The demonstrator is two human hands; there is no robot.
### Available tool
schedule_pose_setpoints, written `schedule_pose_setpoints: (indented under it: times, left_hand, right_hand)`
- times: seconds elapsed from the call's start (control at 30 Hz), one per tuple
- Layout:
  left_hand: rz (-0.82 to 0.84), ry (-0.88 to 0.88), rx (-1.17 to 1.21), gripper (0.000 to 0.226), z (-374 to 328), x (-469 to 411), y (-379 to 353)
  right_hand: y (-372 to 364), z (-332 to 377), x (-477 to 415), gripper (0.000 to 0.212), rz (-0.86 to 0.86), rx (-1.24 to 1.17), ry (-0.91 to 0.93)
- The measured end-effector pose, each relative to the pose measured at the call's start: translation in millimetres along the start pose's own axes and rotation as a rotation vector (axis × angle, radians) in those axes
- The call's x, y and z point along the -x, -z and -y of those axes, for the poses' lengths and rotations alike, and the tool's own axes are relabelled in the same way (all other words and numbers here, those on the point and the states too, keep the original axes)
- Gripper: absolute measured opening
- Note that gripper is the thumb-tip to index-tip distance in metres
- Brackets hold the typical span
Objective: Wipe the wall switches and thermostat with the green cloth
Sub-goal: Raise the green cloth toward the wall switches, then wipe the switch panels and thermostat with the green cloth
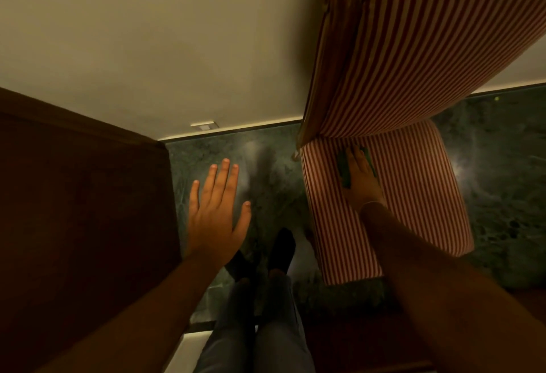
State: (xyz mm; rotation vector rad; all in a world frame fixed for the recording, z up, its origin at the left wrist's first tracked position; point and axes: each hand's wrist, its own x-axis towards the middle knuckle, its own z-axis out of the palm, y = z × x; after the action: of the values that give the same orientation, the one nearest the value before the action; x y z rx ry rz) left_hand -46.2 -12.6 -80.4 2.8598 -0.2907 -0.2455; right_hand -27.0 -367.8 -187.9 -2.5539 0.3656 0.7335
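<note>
Looked straight down. Left hand (217, 210) spread wide, fingers apart, holding nothing, hovering above dark green marble floor (266, 171) just beside a dark wooden panel (82, 210). Right hand (359, 176) laid flat on the seat of a red-and-white striped chair (413, 195), pressing on the green cloth (344, 171); cloth edges peeked out on both sides of the fingers. Could not tell whether the fingers gripped it or merely rested on top. Chair back rose against a cream wall (147, 47). Small white outlet (204, 126) sat low on that wall, near the floor. Dark socks (280, 250) and grey trousers (266, 328) below.
</note>
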Motion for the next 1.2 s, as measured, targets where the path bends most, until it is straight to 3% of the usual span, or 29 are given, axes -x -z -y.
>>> schedule_pose_setpoints:
  times: [0.2, 0.4, 0.57, 0.9, 1.2]
  left_hand:
    - [0.025, 0.013, 0.011, 0.078, 0, -6, 15]
    - [0.005, 0.045, -0.028, 0.074, 6, -15, 62]
    - [-0.049, 0.087, -0.075, 0.076, 3, -29, 106]
    - [-0.247, 0.02, -0.086, 0.089, -4, -45, 203]
    - [-0.541, 0.04, -0.188, 0.082, 2, -58, 341]
  right_hand:
    - [7, 11, 6, 0.092, -0.022, -0.059, -0.032]
    - [38, 52, 42, 0.094, -0.085, -0.035, 0.084]
    - [83, 102, 74, 0.107, -0.282, -0.038, 0.238]
    - [179, 237, 121, 0.108, -0.472, -0.095, 0.514]
    - [273, 369, 176, 0.108, -0.728, -0.127, 0.791]
